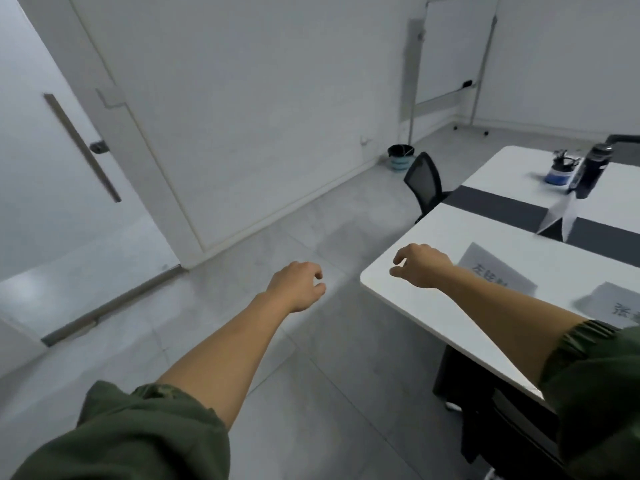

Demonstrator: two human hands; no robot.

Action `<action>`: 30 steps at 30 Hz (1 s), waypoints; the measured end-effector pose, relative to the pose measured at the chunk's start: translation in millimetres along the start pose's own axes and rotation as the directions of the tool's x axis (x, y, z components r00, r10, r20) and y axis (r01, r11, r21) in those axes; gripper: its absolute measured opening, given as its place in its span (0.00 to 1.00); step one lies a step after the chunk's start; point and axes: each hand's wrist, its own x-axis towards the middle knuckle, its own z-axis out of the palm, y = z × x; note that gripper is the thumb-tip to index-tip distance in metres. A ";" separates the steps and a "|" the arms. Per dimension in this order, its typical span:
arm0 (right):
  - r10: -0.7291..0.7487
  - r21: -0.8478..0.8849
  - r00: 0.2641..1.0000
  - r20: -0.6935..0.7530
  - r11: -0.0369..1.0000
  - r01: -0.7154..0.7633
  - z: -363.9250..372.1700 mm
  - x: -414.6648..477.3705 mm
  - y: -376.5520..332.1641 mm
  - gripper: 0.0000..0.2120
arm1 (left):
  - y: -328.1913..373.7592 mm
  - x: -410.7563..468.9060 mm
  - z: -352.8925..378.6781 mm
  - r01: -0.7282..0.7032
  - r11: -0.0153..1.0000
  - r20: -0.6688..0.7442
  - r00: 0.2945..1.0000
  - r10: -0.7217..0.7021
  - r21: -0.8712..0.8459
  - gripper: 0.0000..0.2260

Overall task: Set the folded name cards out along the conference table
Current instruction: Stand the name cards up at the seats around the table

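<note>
The white conference table point(433, 244) fills the right side, with a dark strip down its middle. Two name cards with printed characters lie near its front edge: one point(495, 268) just right of my right hand, another point(620, 303) at the right border, partly cut off. A third folded card point(562, 214) stands tilted on the dark strip. My right hand point(420, 265) hovers over the table's near corner, fingers loosely curled and empty. My left hand point(298, 285) hangs over the floor to the left of the table, also empty with fingers apart.
A dark bottle point(594, 168) and a blue-based pot of small items point(559, 168) stand on the far half of the table. A black chair point(424, 183) sits at the table's left side. A bin point(400, 157), a wheeled whiteboard point(450, 53) and a glass door point(52, 168) line the walls.
</note>
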 end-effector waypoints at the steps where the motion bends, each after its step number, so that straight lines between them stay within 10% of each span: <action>1: 0.038 0.009 0.999 -0.004 0.999 -0.038 -4.0 16.8 5.1 0.19 | -1.0 28.4 -6.6 -0.033 0.999 0.011 0.999 0.033 0.013 0.16; 30: 0.670 0.286 0.735 0.098 0.689 -0.666 -0.5 146.2 320.3 0.26 | 257.9 399.4 118.7 -0.612 0.790 0.368 0.732 0.573 -0.012 0.18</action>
